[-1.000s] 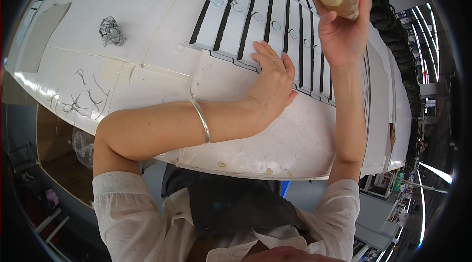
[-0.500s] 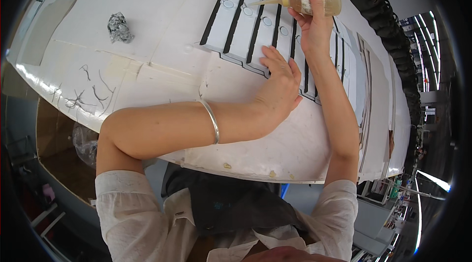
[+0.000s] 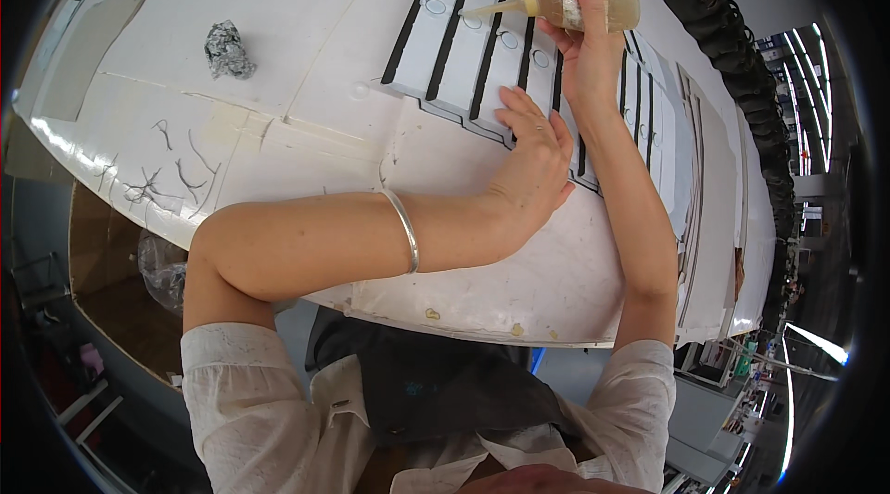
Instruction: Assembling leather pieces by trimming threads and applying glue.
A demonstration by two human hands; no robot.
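My right hand grips a translucent squeeze bottle of yellowish liquid, tipped on its side with its long thin nozzle pointing left. The nozzle tip is over a black strip near one of the small round discs. Beneath lies a pale panel of side-by-side light grey strips with black bands between them, several of which carry a disc. My left hand rests with fingers stretched out on the panel's near edge. Whether the tip touches the surface I cannot tell.
A crumpled silvery ball and loose dark thread scraps lie on the white table to the left. Flat grey sheets are stacked at right. Dark bundled material lines the far right edge. An open cardboard box stands below left.
The bottle's nozzle has shifted slightly left and down relative to the panel, from a disc toward the neighbouring black strip. My left hand stays in place on the panel.
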